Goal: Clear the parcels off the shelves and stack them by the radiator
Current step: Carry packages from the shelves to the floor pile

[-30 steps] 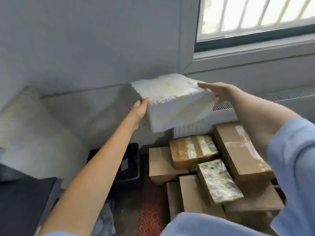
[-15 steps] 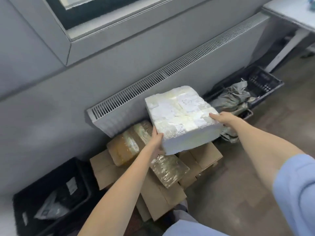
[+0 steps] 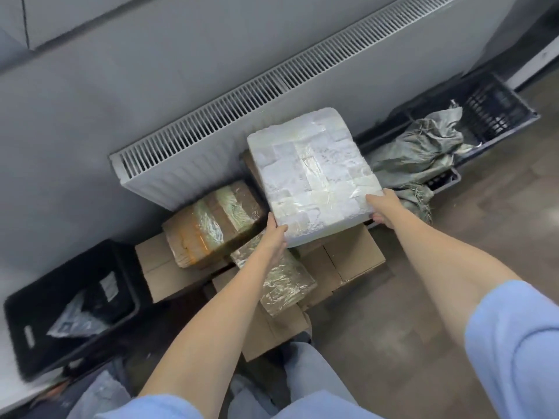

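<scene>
Both hands, the left hand (image 3: pixel 273 237) and right hand (image 3: pixel 384 208), grip the near corners of a white foam parcel (image 3: pixel 311 179), held over the right end of the pile beside the radiator (image 3: pixel 193 152). About 6 cardboard parcels (image 3: pixel 354 258) already lie there; the shelves are out of sight.

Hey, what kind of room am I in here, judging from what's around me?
Probably a storeroom or mailroom corner. Taped cardboard parcels are piled on the floor under a wall radiator, black plastic crates sit on either side, and both hands hold a white foam box.
</scene>
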